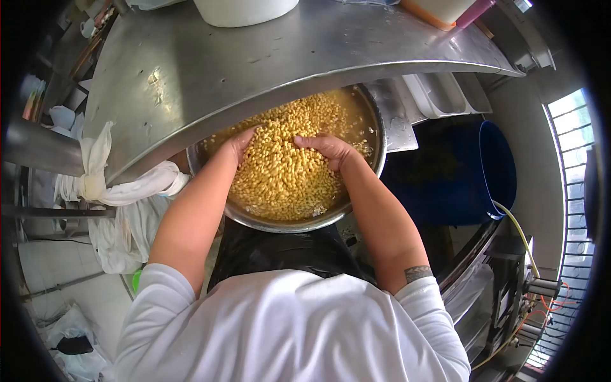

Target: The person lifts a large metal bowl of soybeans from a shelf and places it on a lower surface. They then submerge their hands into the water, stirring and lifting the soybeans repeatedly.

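Observation:
A wide steel bowl [299, 224] sits low in front of me, under a steel table's edge, full of soaked yellow soybeans [280, 181] in cloudy water. My left hand [240, 144] is pushed into the bean heap at its far left, fingers buried. Pressing on top of the heap from the right is my right hand [329, 149], fingers spread and curled over the beans. Both forearms reach down from my white sleeves. The bowl's far part is hidden by the table.
A steel table top [210, 70] overhangs the bowl, with a white container [245, 9] on it. White cloth [118, 191] is tied to a pipe at left. A blue bin [474, 172] stands right. Black plastic [280, 251] lies below the bowl. Machinery with cables is at lower right.

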The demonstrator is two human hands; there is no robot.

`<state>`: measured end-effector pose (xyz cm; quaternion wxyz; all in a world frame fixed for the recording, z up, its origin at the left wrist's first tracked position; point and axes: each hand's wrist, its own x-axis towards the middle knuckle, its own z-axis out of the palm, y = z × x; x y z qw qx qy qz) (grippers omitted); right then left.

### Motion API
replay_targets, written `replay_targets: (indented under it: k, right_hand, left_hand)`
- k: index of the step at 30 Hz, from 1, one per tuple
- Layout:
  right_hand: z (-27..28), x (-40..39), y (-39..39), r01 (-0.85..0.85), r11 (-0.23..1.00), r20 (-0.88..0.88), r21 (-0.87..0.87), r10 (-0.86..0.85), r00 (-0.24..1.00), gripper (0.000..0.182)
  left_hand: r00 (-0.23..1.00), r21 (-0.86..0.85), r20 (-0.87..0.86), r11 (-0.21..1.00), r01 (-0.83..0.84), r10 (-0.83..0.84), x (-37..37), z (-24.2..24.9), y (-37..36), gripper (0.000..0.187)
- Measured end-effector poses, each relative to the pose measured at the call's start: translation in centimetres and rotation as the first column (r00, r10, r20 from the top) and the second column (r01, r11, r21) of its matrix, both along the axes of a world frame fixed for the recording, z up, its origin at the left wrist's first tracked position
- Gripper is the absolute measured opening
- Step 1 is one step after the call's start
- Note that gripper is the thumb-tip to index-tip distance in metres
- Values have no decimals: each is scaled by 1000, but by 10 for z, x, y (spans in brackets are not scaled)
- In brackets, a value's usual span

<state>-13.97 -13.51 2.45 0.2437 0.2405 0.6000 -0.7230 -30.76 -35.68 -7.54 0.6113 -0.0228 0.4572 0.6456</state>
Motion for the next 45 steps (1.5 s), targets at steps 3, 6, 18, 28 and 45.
replay_targets:
  k: [3,6,18,28,45]
  right_hand:
    - [-5,2,0,52,966,-5,-252,-55,998,91]
    - [-2,4,-2,82,926,0,-369,-88,996,77]
    - [4,8,-1,170,941,-46,-292,-191,980,58]
    - [34,5,0,-164,591,-132,790,425,895,74]
    - [-15,16,-33,-642,170,282,747,794,539,86]
  left_hand:
    - [1000,22,3,999,-28,28,17,36,-1,53]
    - [993,-102,-83,990,-95,87,13,36,-6,52]
    - [968,122,-78,966,-229,240,9,41,-19,44]
    - [556,-446,-767,889,-106,-319,13,87,-29,36]
    - [-67,-947,-314,308,95,-947,76,111,-37,65]
